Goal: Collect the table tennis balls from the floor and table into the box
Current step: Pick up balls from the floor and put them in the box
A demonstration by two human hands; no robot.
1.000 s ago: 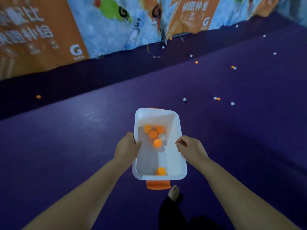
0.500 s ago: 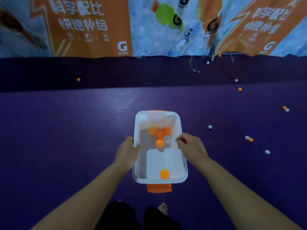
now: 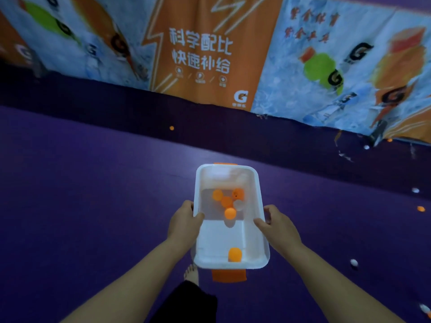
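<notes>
Purple matting (image 3: 93,206) fills the head view, and over it hangs the translucent white plastic box (image 3: 219,241), carried off the floor with its long axis pointing away from the person. The left hand (image 3: 184,223) holds the left long rim and the right hand (image 3: 279,227) holds the right one. Each grip is closed on the rim, thumb hooked over the edge and fingers hidden underneath. An orange latch (image 3: 228,275) sits at the near end and another at the far end. Six balls lie inside: four orange balls (image 3: 226,202) clustered past the middle, one white ball (image 3: 239,204) touching that cluster, and a lone orange ball (image 3: 234,254) against the near wall. On the floor, a loose orange ball (image 3: 172,128) lies ahead near the banner wall (image 3: 210,54). To the right are four white balls (image 3: 353,262) and two more orange ones, with a possible third cut off at the corner. No worktop shows. The step in hand looks like carrying the box to the next ball. Since the balls inside roll freely, the box is best held level and set down just beside a ball before either hand lets go, because one hand on a long rim would likely tip it.
</notes>
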